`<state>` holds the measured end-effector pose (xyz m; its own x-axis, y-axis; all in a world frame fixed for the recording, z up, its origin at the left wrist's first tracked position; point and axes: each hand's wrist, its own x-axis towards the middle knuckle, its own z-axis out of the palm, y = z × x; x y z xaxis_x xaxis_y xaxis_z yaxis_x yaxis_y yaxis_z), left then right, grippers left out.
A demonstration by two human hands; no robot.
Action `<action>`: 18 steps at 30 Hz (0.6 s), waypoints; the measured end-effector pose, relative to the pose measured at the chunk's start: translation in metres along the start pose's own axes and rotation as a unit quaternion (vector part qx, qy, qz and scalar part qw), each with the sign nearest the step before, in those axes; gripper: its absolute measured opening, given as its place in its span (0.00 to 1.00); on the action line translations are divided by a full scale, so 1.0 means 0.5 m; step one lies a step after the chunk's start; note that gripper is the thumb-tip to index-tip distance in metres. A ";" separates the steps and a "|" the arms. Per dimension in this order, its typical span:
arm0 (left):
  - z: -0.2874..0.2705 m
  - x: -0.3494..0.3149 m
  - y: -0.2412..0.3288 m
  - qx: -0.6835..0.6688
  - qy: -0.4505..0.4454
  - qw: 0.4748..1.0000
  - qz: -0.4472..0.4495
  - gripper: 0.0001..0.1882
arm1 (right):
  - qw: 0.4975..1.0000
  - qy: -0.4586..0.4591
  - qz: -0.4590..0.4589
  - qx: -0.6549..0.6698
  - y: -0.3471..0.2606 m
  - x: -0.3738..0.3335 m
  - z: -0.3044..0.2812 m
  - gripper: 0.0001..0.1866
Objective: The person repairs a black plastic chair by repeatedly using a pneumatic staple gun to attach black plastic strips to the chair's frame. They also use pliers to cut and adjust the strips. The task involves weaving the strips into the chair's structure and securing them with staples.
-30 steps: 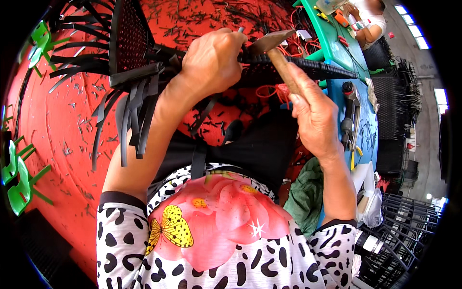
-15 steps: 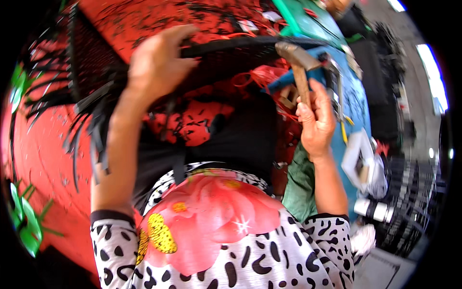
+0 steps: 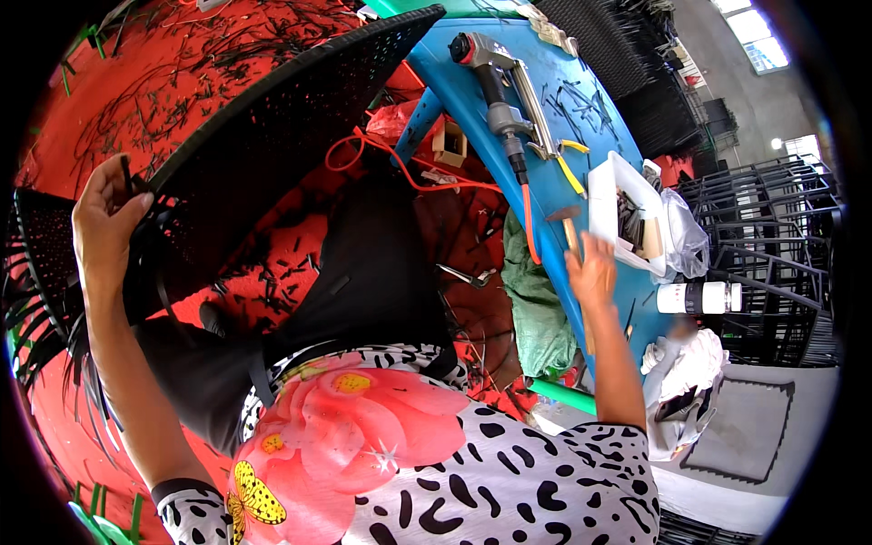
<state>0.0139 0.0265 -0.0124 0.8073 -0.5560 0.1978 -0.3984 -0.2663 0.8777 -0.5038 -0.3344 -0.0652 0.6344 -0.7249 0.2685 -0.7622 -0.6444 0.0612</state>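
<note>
Head view, itemised: my left hand (image 3: 107,211) at frame left clamps the rim of the black woven panel (image 3: 272,136) to steady it tilted, while my right hand (image 3: 592,271) closes round a hammer (image 3: 565,218) handle, set at the blue table (image 3: 472,91) edge.

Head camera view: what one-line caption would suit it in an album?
Left hand grips the edge of a black woven panel while the right hand holds a hammer over the blue table.
</note>
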 end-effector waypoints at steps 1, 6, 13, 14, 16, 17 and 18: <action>-0.004 -0.002 0.000 0.002 0.001 1.000 -0.004 0.26 | 0.999 -0.002 -0.033 -0.028 -0.009 0.049 -0.017 0.28; -0.024 0.011 -0.014 0.000 -0.009 1.000 -0.026 0.24 | 0.989 -0.124 -0.044 -0.069 0.032 0.315 -0.015 0.44; 0.007 -0.025 0.041 0.045 0.058 0.997 0.011 0.22 | 0.953 -0.297 -0.055 -0.030 0.148 0.467 0.102 0.48; 0.015 -0.034 0.058 0.072 0.074 0.994 0.028 0.22 | 0.951 -0.304 -0.059 -0.014 0.127 0.476 0.095 0.43; 0.011 -0.027 0.048 0.102 0.067 0.991 0.048 0.21 | 0.949 -0.309 -0.054 -0.013 0.179 0.488 0.124 0.35; 0.008 -0.029 0.053 0.105 0.062 0.991 0.059 0.21 | 0.967 -0.243 -0.069 -0.025 0.204 0.484 0.135 0.31; 0.003 -0.031 0.048 0.094 0.067 0.991 0.068 0.20 | 0.974 -0.221 -0.043 -0.034 0.220 0.495 0.147 0.30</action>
<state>-0.0087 0.0277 0.0050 0.7861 -0.4908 0.3756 -0.5711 -0.3447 0.7450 -0.4210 -0.6026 -0.0625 0.6780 -0.7131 -0.1785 -0.7015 -0.7002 0.1328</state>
